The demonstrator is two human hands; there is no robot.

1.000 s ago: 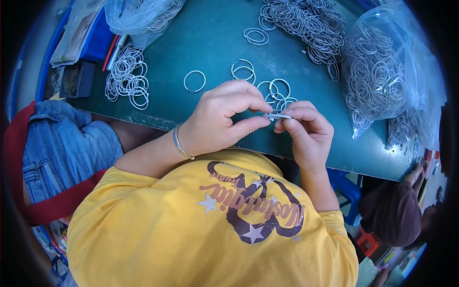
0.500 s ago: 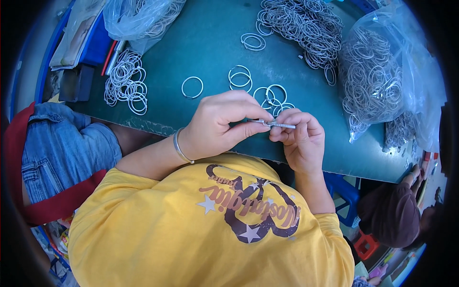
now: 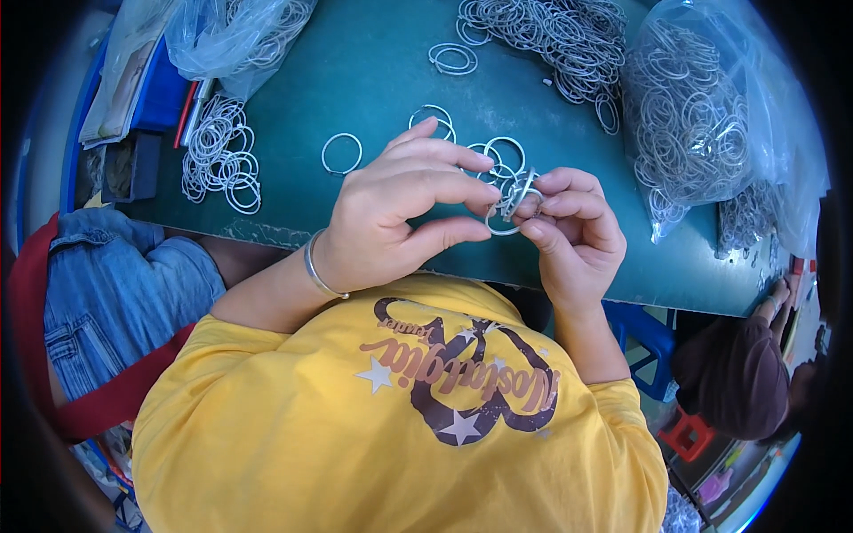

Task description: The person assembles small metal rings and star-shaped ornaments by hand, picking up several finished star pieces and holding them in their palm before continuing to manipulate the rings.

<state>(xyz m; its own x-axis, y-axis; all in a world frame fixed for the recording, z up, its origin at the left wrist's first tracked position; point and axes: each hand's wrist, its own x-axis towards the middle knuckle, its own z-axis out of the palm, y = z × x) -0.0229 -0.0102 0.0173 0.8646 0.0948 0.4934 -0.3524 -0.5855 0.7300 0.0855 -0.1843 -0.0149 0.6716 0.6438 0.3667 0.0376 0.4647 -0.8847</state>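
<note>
Over the near part of the green table, my right hand (image 3: 582, 226) pinches thin silver metal rings (image 3: 505, 213) between thumb and fingertips. They are tilted and overlap, so I cannot count them. My left hand (image 3: 404, 191) is just left of these rings, its thumb and fingers spread apart, with the fingertips close to them. Whether a left fingertip touches a ring is hard to tell. Behind my hands a few loose rings (image 3: 505, 139) lie overlapping on the table. A single ring (image 3: 341, 134) rests flat to the left.
A pile of rings (image 3: 569, 44) covers the far right of the table (image 3: 373, 71). Bulging clear bags (image 3: 689, 115) of rings stand at right, another bag (image 3: 240, 44) at far left. A ring cluster (image 3: 220, 155) lies by a dark box (image 3: 131, 166). People sit on both sides.
My left fingers have spread from their pinch on the rings. My right hand has turned the rings from nearly edge-on to a tilted, fanned view. The whole view has shifted slightly.
</note>
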